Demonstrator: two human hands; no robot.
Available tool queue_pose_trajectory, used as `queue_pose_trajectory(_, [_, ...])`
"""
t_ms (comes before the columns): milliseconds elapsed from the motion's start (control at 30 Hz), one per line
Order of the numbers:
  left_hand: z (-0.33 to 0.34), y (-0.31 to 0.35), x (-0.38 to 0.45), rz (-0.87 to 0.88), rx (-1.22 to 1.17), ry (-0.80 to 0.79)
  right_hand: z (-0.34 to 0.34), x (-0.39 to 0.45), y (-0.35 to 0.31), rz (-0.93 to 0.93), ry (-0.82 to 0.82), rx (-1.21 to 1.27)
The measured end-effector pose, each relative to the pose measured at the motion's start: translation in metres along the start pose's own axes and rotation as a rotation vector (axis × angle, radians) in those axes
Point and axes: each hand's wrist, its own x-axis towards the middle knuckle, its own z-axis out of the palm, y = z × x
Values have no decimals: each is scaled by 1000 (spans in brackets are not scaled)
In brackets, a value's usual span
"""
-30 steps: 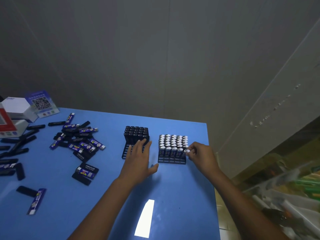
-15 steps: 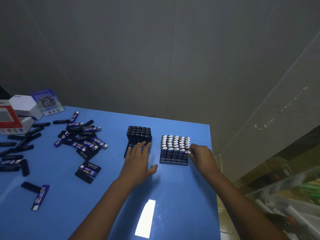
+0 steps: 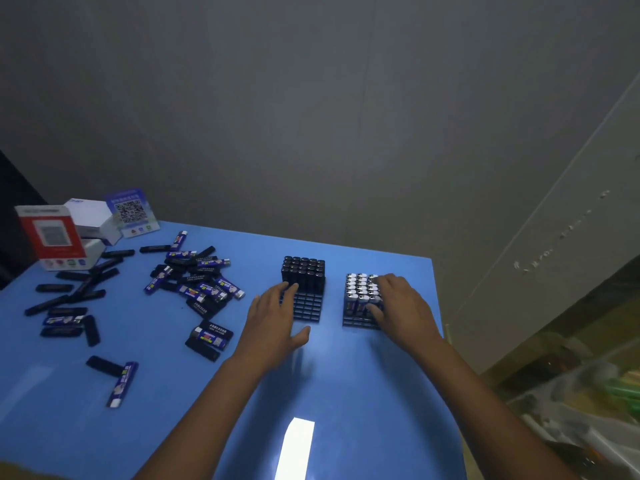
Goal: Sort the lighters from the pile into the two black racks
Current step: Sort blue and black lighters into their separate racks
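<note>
Two black racks stand on the blue table (image 3: 346,375). The left rack (image 3: 308,308) holds black lighters (image 3: 304,270) in its rear rows, and its front slots are bare. My left hand (image 3: 273,320) lies flat with straight fingers touching that rack's front-left corner. The right rack (image 3: 351,321) is packed with silver-topped lighters (image 3: 358,289). My right hand (image 3: 403,306) rests over their right-hand columns, fingers across the tops and thumb against the front row. The pile of lighters (image 3: 197,277) lies to the left of the racks.
More loose lighters (image 3: 69,299) are scattered at the far left, and two lie near the front (image 3: 121,382). White and red boxes (image 3: 52,237) and a QR card (image 3: 131,211) stand at the back left. The table's right edge (image 3: 437,306) runs just beside the right rack.
My right hand has moved from the right rack's front corner, where it pinched a silver-topped lighter, up onto the lighter tops. My left hand has stayed at the left rack.
</note>
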Motion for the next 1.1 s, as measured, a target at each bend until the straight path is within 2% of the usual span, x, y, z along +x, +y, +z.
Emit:
queue_pose_trajectory(333, [-65, -98, -93, -92, 39, 77, 9, -22, -147, -154, -21, -7])
queue_pose_trajectory(533, [-95, -158, -135, -170, 58, 52, 21, -25, -217, -229, -42, 2])
queue_pose_trajectory(767, [-104, -196, -140, -200, 63, 48, 33, -7, -249, -272, -58, -15])
queue_pose_trajectory(1100, [-93, -219, -73, -230, 110, -35, 47, 67, -245, -294, -107, -19])
